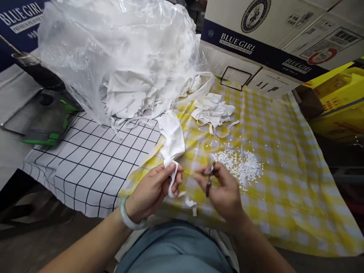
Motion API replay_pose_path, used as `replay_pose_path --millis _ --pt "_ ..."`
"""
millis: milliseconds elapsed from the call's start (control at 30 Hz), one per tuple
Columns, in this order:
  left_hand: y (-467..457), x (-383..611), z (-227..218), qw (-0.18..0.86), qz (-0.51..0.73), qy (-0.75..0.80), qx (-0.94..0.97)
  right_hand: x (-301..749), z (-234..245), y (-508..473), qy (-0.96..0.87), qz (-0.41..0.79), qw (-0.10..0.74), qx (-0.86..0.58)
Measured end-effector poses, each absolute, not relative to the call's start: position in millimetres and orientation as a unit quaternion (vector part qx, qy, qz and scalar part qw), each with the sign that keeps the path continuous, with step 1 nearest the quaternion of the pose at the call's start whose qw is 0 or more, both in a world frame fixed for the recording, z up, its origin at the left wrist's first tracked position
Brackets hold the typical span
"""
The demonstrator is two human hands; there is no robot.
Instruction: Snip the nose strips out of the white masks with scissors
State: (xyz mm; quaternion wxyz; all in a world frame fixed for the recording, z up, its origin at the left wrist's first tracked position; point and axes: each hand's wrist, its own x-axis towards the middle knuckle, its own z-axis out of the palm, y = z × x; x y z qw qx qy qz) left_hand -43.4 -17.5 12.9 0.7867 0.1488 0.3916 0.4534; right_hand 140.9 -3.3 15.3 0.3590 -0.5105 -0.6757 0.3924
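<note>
My left hand (155, 187) pinches the lower end of a white fabric mask (172, 138), whose strap loops hang down from my fingers. My right hand (223, 189) is closed around a small pair of snips (209, 177), held just right of the strap. A heap of tiny white cut scraps (241, 165) lies on the yellow checked cloth (284, 182) beyond my right hand. A small pile of white masks (212, 110) sits farther back. A big clear plastic bag (113, 49) with many white masks spilling out stands at the back left.
A white cloth with black grid lines (85, 163) covers the table's left part. A dark tray with green parts (45, 121) lies at the far left. Blue Girl cardboard boxes (270, 38) stand at the back right, yellow crates (338, 102) beside them.
</note>
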Motion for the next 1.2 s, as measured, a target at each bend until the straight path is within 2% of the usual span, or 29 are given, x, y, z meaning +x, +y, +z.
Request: replay_pose_path --millis 67,167,233,333,433,667,800,967,1033,1100,1200 --pt "-19.0 -46.3 19.7 0.822 0.410 0.370 0.138 136.3 7.5 17.4 -0.693 0.416 0.358 -0.468" --pt "-23.1 -56.2 28.9 0.852 0.358 0.350 0.153 122.2 -3.1 47.5 -0.693 0.536 0.325 -0.355" --pt "-27.5 -64.8 31.5 0.837 0.353 0.378 0.178 114.4 -4.1 62.3 -0.642 0.583 0.360 -0.344" --pt "-35.0 -74.8 29.9 0.782 0.372 0.447 0.225 110.4 3.3 76.4 -0.589 0.589 0.418 -0.363" --pt "-38.4 -75.9 28.3 0.735 0.384 0.470 0.304 109.6 10.8 82.4 -0.574 0.593 0.426 -0.370" --pt "-20.1 -68.2 43.6 0.633 0.321 0.501 0.495 109.4 11.2 79.8 -0.621 0.617 0.310 -0.372" --pt "-12.7 -70.8 50.7 0.617 0.301 0.512 0.517 117.8 16.0 85.8 -0.602 0.644 0.295 -0.368" --pt "-8.3 -56.6 54.4 0.446 0.434 0.451 0.639 108.9 3.9 80.0 -0.515 0.743 0.266 -0.335" --pt "-3.6 -46.0 48.4 0.471 0.484 0.427 0.602 107.9 -5.5 69.3 -0.484 0.770 0.256 -0.327" --pt "1.6 -35.6 37.2 0.548 0.518 0.413 0.510 116.8 -11.9 57.5 -0.489 0.755 0.265 -0.347" --pt "5.7 -22.6 17.3 0.597 0.533 0.425 0.423 145.1 -9.7 41.5 -0.582 0.624 0.288 -0.435"
